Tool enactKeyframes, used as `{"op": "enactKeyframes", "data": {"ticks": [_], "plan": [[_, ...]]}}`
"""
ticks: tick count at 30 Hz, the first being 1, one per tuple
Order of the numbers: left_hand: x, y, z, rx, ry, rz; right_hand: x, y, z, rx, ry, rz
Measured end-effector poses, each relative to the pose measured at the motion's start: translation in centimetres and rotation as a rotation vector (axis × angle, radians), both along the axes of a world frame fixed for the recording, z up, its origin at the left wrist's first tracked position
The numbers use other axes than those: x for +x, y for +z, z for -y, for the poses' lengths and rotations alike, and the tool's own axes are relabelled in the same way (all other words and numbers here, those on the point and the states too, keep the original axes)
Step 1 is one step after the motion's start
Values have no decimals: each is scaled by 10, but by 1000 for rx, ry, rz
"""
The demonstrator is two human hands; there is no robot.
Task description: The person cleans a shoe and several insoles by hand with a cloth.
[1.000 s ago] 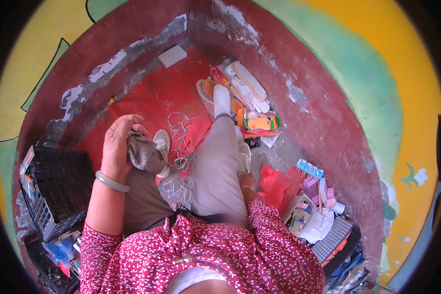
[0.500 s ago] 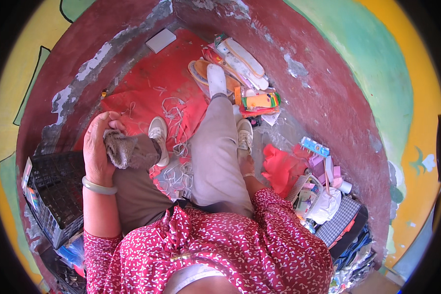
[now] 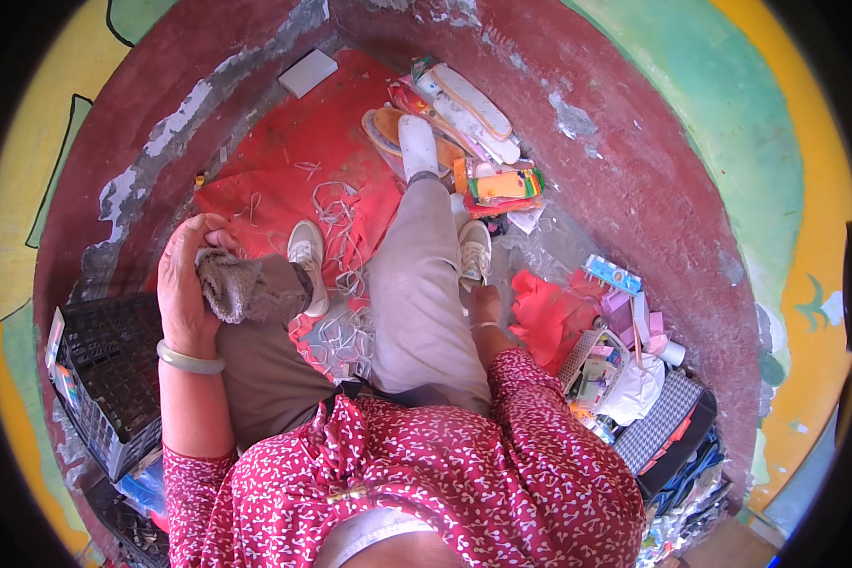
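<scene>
My left hand (image 3: 185, 284) is raised over my left thigh, its fingers curled over a fuzzy grey-brown cloth (image 3: 229, 284) that hangs against the palm. Beside my right shin, my right hand (image 3: 486, 305) is down low, fingers closed at the heel end of a beige sneaker (image 3: 475, 250); part of the grip is hard to see. A matching sneaker (image 3: 306, 254) is on my left foot. My right foot, in a white sock (image 3: 417, 144), is stretched forward over orange-brown insoles (image 3: 381, 133).
A red sheet (image 3: 289, 133) with loose white cords (image 3: 341, 213) covers the floor ahead. Packaged insoles (image 3: 469, 99) lie against the right wall. A black crate (image 3: 114, 379) stands at left. A basket of small goods (image 3: 594, 371) and a red cloth (image 3: 549, 317) are at right.
My right hand has shifted slightly toward the right, out from behind the leg, and the sneaker beside it has tilted a little. My left hand holds nearly the same place.
</scene>
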State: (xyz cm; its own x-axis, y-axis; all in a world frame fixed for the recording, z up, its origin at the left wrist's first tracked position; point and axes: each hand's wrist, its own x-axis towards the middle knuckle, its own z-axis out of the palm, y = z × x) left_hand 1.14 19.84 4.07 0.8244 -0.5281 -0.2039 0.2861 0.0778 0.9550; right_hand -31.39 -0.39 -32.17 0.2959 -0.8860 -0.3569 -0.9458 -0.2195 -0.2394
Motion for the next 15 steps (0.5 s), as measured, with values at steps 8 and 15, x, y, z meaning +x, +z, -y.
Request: {"op": "enactKeyframes", "data": {"ticks": [8,15], "plan": [[-1,1,0,36,-27,-1,17,-1,-2,267,41,-66],[2,0,-2,8,-13,-27,15,-63,21,305,486,-226]]}}
